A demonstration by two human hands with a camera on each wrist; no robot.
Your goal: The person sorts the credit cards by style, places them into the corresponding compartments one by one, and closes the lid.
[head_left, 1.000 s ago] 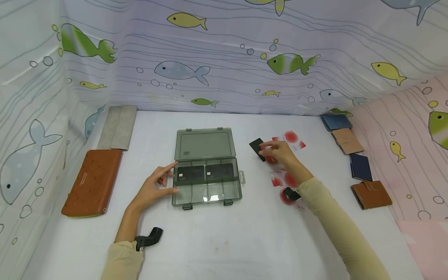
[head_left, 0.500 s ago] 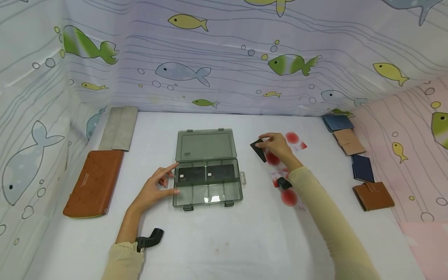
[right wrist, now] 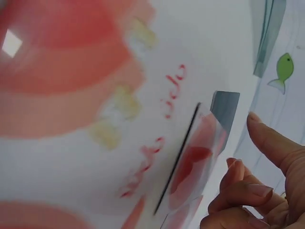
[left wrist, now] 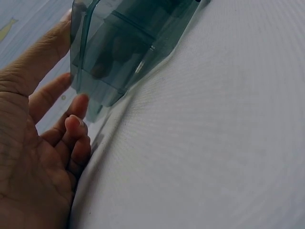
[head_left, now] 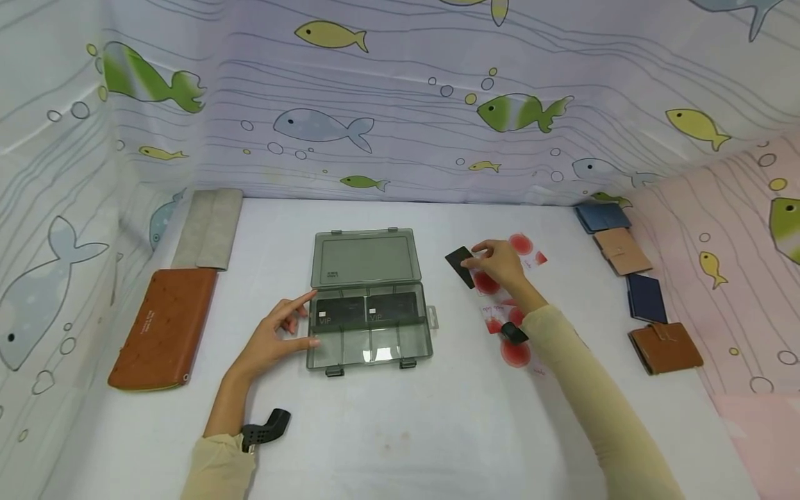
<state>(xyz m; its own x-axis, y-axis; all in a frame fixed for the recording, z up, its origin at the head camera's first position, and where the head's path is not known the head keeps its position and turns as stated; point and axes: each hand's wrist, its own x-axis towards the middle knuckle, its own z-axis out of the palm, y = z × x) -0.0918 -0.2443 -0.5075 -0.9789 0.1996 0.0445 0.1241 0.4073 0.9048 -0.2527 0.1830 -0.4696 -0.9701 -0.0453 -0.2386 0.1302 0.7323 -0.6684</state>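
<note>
My left hand (head_left: pixel 265 344) touches the left side of a grey-green see-through plastic box (head_left: pixel 400 345), thumb and index finger extended. The lid (head_left: pixel 367 258) is laid back. Inside, two black cards marked VIP (head_left: pixel 340 312) lie side by side behind dividers. In the left wrist view, fingertips meet the box wall (left wrist: pixel 97 62). My right hand (head_left: pixel 503 265) is over a loose black card (head_left: pixel 461 267), thumb and index finger apart. In the right wrist view that black card (right wrist: pixel 228 112) is just beyond the fingertips, and no grip on it shows.
Printed red-and-white cards (head_left: pixel 515 353) lie beneath and around my right forearm. At left are a brown zip wallet (head_left: pixel 164 326) and a grey folded case (head_left: pixel 209 229). Blue (head_left: pixel 601 217), tan (head_left: pixel 621 251), navy (head_left: pixel 646 298) and brown (head_left: pixel 665 348) small wallets line the right side.
My right hand has shifted slightly about the loose black card, its wrist and sleeve turning inward and uncovering more of the printed cards. The black card and my left hand stay in place.
</note>
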